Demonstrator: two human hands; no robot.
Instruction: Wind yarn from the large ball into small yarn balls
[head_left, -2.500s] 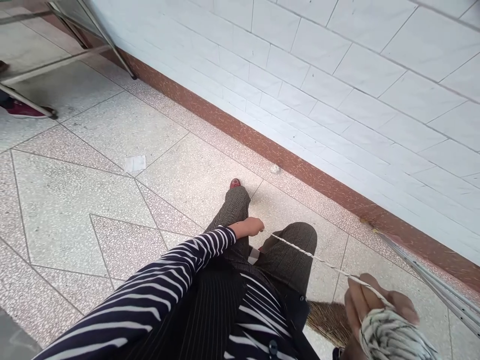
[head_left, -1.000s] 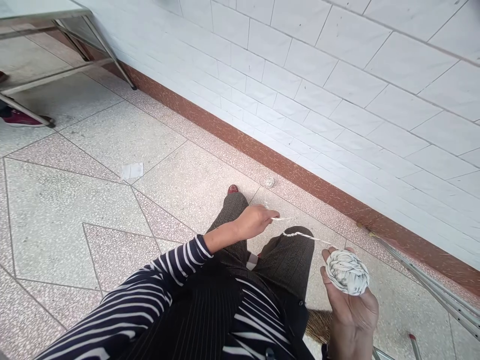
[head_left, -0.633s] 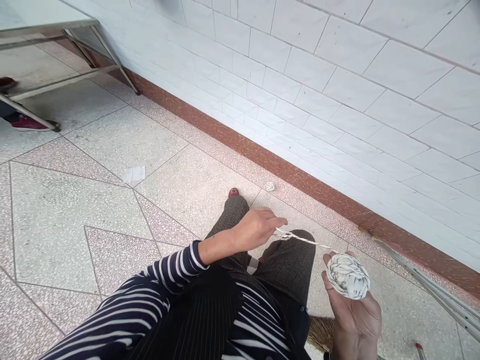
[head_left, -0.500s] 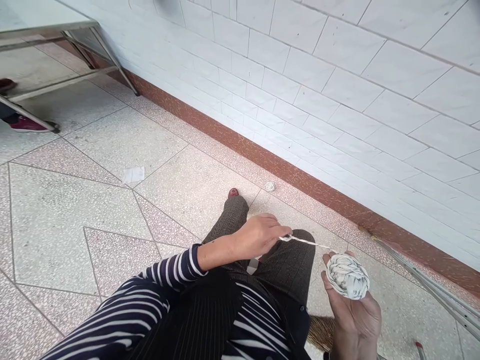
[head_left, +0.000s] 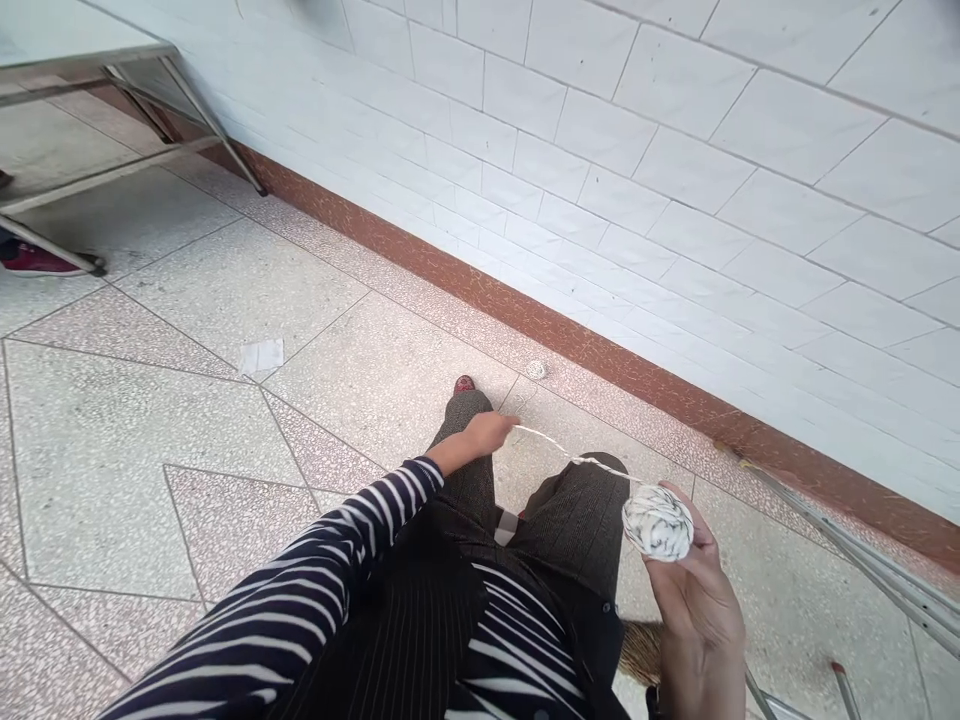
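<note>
Over my left knee, my left hand [head_left: 489, 433] pinches a white cord [head_left: 547, 440] between its fingers. The cord stretches right, across my lap, with a thicker twisted stretch near my right knee. It meets a wound ball of white cord with dark flecks [head_left: 658, 523]. That ball rests in my right hand [head_left: 701, 580], whose fingers curl round its back and far side. On the floor beyond my knees lies a second, smaller white ball [head_left: 536, 370], close to the wall.
A metal-framed table [head_left: 172, 150] stands at upper left, with another person's red shoe [head_left: 45, 260] beside its leg. A white paper piece [head_left: 262, 356] lies on the floor. Metal rails [head_left: 847, 550] lie at right along the tiled wall [head_left: 600, 150]. Bristles [head_left: 640, 650] show beside my right hip.
My left hand has moved left and away from my body, drawing out a longer span of cord. My right hand and the ball have shifted slightly left and turned.
</note>
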